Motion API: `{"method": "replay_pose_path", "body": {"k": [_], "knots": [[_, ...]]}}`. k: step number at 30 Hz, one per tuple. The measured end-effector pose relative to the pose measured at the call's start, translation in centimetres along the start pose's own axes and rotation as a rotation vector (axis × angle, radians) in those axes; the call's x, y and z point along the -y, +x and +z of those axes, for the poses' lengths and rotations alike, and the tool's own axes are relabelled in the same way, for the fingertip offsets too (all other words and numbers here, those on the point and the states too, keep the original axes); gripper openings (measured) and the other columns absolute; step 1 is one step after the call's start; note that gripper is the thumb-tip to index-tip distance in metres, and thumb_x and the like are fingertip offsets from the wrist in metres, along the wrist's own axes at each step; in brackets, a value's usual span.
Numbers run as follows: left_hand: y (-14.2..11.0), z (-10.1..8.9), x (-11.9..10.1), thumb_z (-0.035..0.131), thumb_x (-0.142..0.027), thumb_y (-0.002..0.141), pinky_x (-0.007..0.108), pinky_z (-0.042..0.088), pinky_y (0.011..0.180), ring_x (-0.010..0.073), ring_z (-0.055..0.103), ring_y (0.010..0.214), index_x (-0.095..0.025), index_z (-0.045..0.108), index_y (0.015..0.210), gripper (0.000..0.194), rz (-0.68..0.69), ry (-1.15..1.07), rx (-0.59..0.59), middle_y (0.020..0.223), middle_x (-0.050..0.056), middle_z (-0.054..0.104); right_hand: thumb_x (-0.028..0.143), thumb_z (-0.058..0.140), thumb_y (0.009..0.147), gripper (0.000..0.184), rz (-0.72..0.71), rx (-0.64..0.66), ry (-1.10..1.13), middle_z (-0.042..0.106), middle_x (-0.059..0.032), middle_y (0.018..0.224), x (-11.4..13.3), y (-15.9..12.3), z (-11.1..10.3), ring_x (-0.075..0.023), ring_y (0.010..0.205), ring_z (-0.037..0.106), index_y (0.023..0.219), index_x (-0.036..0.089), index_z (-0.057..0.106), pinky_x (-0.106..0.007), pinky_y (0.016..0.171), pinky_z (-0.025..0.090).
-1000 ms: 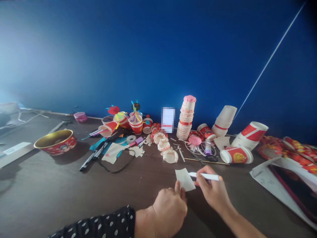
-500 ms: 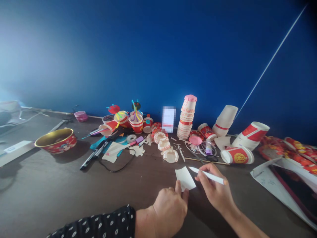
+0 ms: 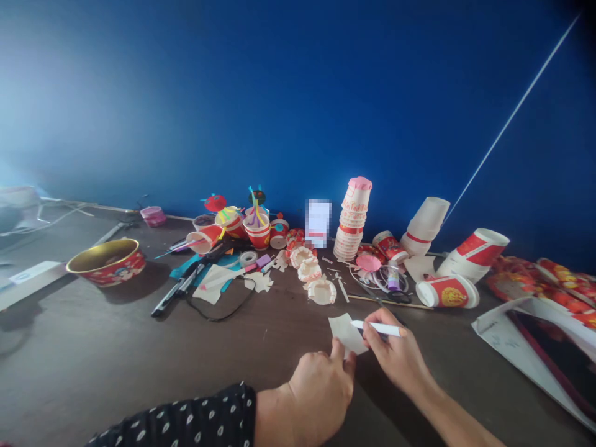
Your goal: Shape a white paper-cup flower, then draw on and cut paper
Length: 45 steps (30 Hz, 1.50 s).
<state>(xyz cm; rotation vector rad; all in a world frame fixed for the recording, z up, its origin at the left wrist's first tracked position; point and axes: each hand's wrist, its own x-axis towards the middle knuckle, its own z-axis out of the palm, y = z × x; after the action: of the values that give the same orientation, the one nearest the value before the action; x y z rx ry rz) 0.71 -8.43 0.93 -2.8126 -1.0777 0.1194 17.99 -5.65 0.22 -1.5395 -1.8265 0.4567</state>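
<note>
A small white paper slip [image 3: 345, 333] lies on the dark wooden table [image 3: 116, 347] just in front of me. My left hand [image 3: 321, 391] holds its lower edge between fingertips and thumb. My right hand [image 3: 395, 351] is shut on a slim white pen [image 3: 376, 328], whose tip sits at the slip's upper right, touching it or very close. The right fingers partly cover the pen's barrel. Any marks on the slip are too small to tell.
A red and gold bowl [image 3: 106, 262] stands at left. Stacked paper cups [image 3: 354, 218], paper cup crafts, a black cable [image 3: 218, 308], pens and scissors [image 3: 379, 298] crowd the back. Red packaging [image 3: 544, 285] and a white sheet [image 3: 516, 329] lie right, against a blue wall [image 3: 298, 93].
The pen has swung from a steeper slant to a flatter one, its tip moving toward the slip. The slip has turned slightly, and the view has shifted a little.
</note>
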Motion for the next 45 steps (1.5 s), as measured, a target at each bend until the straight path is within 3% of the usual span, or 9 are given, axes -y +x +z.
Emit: {"method": "replay_pose_path", "body": {"k": [18, 45], "knots": [[0.0, 0.0, -0.1, 0.041, -0.026, 0.079, 0.024, 0.040, 0.045, 0.0182, 0.059, 0.066, -0.008, 0.036, 0.126, 0.050, -0.022, 0.015, -0.017, 0.122, 0.023, 0.043, 0.035, 0.041, 0.080, 0.019, -0.056, -0.008, -0.087, 0.054, 0.0031, 0.053, 0.5, 0.0, -0.3, -0.0121, 0.047, 0.051, 0.069, 0.021, 0.048, -0.021, 0.047, 0.037], [0.0, 0.3, 0.0, 0.040, -0.027, 0.080, 0.023, 0.038, 0.045, 0.0177, 0.059, 0.067, -0.008, 0.037, 0.125, 0.049, -0.012, 0.029, -0.046, 0.119, 0.023, 0.045, 0.029, 0.044, 0.074, 0.016, -0.031, -0.026, -0.084, 0.047, 0.0052, 0.046, 1.1, -0.3, -0.5, -0.0100, 0.042, 0.044, 0.061, 0.021, 0.045, -0.020, 0.043, 0.034]]}}
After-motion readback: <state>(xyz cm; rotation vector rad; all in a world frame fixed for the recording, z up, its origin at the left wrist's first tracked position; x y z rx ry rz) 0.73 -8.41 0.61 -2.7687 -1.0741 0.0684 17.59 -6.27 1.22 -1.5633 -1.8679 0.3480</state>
